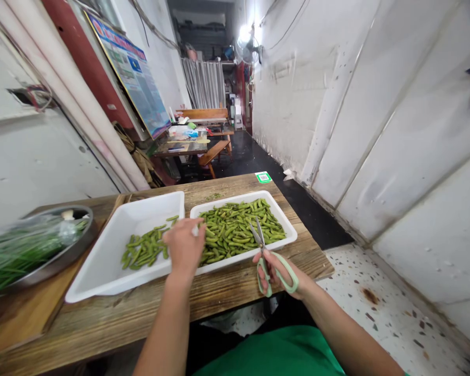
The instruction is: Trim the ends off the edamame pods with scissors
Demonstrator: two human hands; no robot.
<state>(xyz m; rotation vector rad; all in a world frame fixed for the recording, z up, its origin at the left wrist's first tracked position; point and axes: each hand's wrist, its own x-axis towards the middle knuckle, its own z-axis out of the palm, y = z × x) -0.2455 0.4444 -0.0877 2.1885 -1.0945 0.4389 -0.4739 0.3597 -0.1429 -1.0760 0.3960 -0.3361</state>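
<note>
My left hand [185, 244] hovers where the two white trays meet. Its thumb and index finger point right with a gap between them, and I see nothing held there; the other fingers are partly hidden. To its left, a smaller heap of green soybean pods [143, 248] lies in the left white tray [102, 266]. A fuller heap of pods [235, 230] fills the right white tray [292, 232]. My right hand [276, 266] grips scissors [261, 245] with pale green handles, their blades parted and pointing up over the right tray's pods.
A metal bowl [84, 232] of bagged green stalks stands at the left on a wooden board [35, 324]. The wooden table [113, 331] carries a QR code card [263, 177] at its far edge. Beyond are another table [180, 149] and a bench [215, 151].
</note>
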